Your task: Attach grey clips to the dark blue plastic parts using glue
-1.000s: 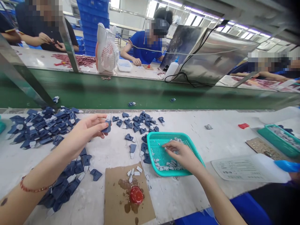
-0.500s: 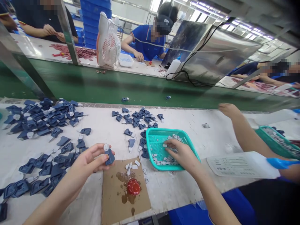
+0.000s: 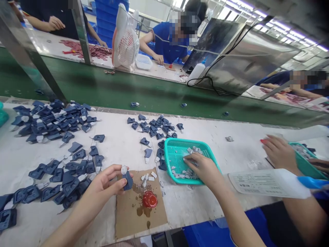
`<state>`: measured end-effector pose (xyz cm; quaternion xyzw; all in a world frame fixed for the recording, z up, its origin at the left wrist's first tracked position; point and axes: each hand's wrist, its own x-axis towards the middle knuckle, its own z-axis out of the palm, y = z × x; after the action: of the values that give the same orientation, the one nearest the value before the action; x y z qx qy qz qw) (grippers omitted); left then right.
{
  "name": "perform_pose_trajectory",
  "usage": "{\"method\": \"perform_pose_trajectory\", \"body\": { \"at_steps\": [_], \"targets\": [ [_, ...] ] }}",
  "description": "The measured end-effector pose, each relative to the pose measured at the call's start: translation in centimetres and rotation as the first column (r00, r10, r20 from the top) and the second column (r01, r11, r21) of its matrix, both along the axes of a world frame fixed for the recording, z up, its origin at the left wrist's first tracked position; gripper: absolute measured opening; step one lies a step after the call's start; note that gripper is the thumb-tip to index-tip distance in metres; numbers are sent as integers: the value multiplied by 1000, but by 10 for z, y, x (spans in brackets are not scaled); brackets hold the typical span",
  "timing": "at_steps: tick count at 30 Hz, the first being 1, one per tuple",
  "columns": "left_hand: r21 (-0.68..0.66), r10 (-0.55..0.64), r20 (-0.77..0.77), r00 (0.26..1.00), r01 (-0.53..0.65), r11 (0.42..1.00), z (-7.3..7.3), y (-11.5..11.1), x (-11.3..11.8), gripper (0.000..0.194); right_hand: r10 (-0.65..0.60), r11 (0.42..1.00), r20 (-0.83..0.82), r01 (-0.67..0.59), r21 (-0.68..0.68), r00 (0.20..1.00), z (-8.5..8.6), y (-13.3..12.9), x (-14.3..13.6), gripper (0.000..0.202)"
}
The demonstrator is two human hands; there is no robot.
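Observation:
My left hand [image 3: 109, 183] is closed on a dark blue plastic part [image 3: 128, 182] with a whitish tip, above a piece of cardboard [image 3: 125, 219]. On the cardboard are a red cap-like cup [image 3: 149, 199], wet brown stains and several small grey pieces [image 3: 145, 179]. My right hand [image 3: 203, 166] reaches into a green basket [image 3: 171, 173] of small grey pieces [image 3: 194, 150]. Its fingertips are pinched together at a tiny pale piece, partly hidden by the fingers.
Heaps of dark blue parts [image 3: 61, 120] cover the table's left side; more lie behind the basket. To the right are a white bottle [image 3: 267, 183] with a blue cap and a co-worker's hand [image 3: 280, 154]. A green conveyor belt [image 3: 154, 92] runs beyond, with people across it.
The co-worker's hand at right has drawn back from the belt, where another blue part now lies. My view has shifted slightly; my hands keep nearly the same poses.

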<state>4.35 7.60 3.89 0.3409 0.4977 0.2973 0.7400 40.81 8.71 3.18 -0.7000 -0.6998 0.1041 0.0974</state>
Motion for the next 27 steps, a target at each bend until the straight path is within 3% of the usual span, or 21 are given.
{"method": "perform_pose_trajectory", "body": {
  "at_steps": [5, 9, 12, 15, 22, 27],
  "targets": [
    [19, 4, 80, 997, -6, 1000, -3, -6, 1, 34, 15, 995, -54, -9, 103, 998, 17, -8, -16, 23],
    [17, 45, 132, 990, -48, 999, -8, -12, 1, 30, 83, 988, -153, -61, 145, 985, 39, -31, -57, 16],
    [16, 26, 167, 986, -29, 999, -16, -16, -2, 29, 183, 983, -298, -168, 77, 937, 47, -52, -98, 7],
    [14, 9, 199, 980, -12, 1000, -23, -18, -4, 31, 223, 964, -361, -261, -59, 906, 44, -68, -131, 8],
    [-24, 8, 218, 976, -3, 1000, -25, -27, -2, 41, 245, 940, -206, -284, -188, 947, 34, -74, -149, 14],
    [-8, -26, 238, 971, 29, 1000, -26, -33, -3, 29, 273, 931, -105, -290, -221, 956, 37, -71, -150, 19]
  ]
}}
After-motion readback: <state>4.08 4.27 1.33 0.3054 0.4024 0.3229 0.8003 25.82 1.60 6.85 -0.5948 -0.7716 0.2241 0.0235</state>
